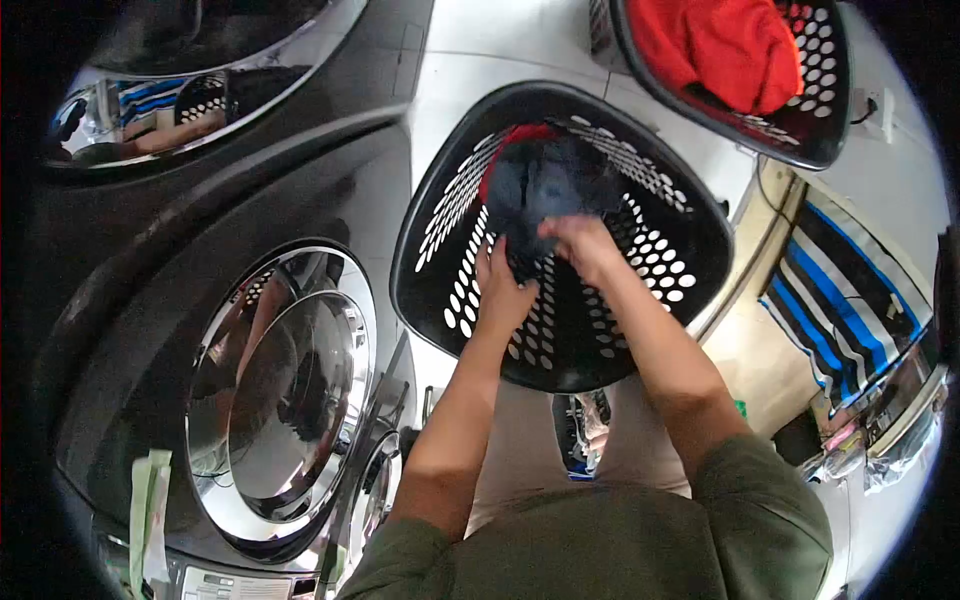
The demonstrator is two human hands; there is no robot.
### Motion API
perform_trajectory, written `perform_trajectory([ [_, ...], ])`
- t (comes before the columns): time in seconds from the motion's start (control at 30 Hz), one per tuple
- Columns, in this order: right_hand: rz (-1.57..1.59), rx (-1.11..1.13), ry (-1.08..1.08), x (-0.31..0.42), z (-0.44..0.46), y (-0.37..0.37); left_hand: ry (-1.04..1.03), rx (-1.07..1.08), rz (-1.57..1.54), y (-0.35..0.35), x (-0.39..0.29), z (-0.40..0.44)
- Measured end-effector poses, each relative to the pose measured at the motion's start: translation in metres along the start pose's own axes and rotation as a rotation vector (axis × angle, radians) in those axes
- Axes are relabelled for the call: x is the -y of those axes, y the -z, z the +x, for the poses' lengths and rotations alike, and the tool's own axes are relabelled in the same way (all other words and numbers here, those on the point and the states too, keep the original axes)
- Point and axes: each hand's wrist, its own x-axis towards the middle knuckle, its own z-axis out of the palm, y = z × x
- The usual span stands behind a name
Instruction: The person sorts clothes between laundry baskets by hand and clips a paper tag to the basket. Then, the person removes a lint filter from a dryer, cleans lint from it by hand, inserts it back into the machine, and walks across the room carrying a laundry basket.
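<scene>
A black perforated basket [700, 225] stands in front of me, with dark grey-blue cloth [560, 180] in its far part. Some red fabric [530, 131] shows behind the dark cloth. My left hand [505, 285] touches the near left edge of the cloth, its fingers apart. My right hand [582, 245] is at the near right side of the cloth, fingers curled in and slightly blurred, closed on the dark cloth.
A second black basket [690, 100] with a red cloth [728, 50] stands at the upper right. On the left is a dark machine with a round chrome door [290, 400]. A striped blue, black and white cloth [850, 290] lies at the right.
</scene>
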Motion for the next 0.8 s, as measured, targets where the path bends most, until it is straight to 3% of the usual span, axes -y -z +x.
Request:
perform_trajectory([
  [0.03,-0.017,0.020,-0.092,0.041,-0.068,-0.020,-0.054,0.026,-0.006,0.013,-0.025,0.001],
  [0.07,0.136,0.111,-0.012,0.050,-0.115,-0.024,-0.132,0.021,0.058,0.018,-0.035,-0.002],
  [0.1,0.079,0.104,-0.020,0.075,-0.165,-0.026,-0.221,0.038,0.111,0.023,-0.043,-0.007],
  [0.17,-0.126,0.109,0.169,0.105,-0.236,0.004,-0.395,0.072,0.224,0.032,-0.057,-0.016],
  [0.2,-0.161,-0.008,0.382,0.115,-0.265,0.011,-0.588,-0.003,0.179,0.036,-0.059,-0.018],
  [0.23,-0.084,-0.117,0.411,0.120,-0.285,0.033,-0.512,0.008,0.017,0.044,-0.073,-0.026],
  [0.27,-0.160,-0.251,0.579,0.128,-0.300,0.043,-0.432,0.022,-0.143,0.058,-0.093,-0.040],
  [0.37,-0.170,-0.482,0.649,0.139,-0.317,0.042,-0.185,-0.063,-0.604,0.095,-0.166,-0.087],
  [0.4,-0.186,-0.423,0.556,0.124,-0.318,0.045,-0.212,-0.096,-0.655,0.095,-0.179,-0.100],
  [0.43,-0.200,-0.363,0.463,0.103,-0.318,0.049,-0.036,0.080,-0.675,0.102,-0.192,-0.120],
  [0.47,-0.325,-0.307,0.449,0.089,-0.322,0.038,-0.124,0.171,-0.664,0.104,-0.215,-0.137],
  [0.53,-0.572,-0.193,0.444,0.059,-0.329,0.014,-0.795,0.213,-0.223,0.100,-0.230,-0.152],
  [0.57,-0.290,-0.135,0.528,0.069,-0.333,-0.006,-0.829,0.305,-0.347,0.108,-0.233,-0.148],
  [0.63,-0.333,-0.313,0.240,0.084,-0.354,-0.001,-0.892,0.482,-0.604,0.137,-0.231,-0.122],
  [0.67,-0.561,-0.340,0.344,0.097,-0.371,0.005,-0.776,0.455,-0.710,0.157,-0.226,-0.108],
  [0.7,-0.829,-0.225,0.362,0.138,-0.402,0.003,-0.844,0.156,-0.616,0.165,-0.219,-0.086],
  [0.77,-0.896,0.678,0.691,0.180,-0.413,0.040,-0.788,0.097,-0.619,0.169,-0.238,-0.044],
  [0.8,-0.923,0.765,0.752,0.202,-0.430,0.039,-0.866,0.210,-0.571,0.159,-0.243,-0.032],
])
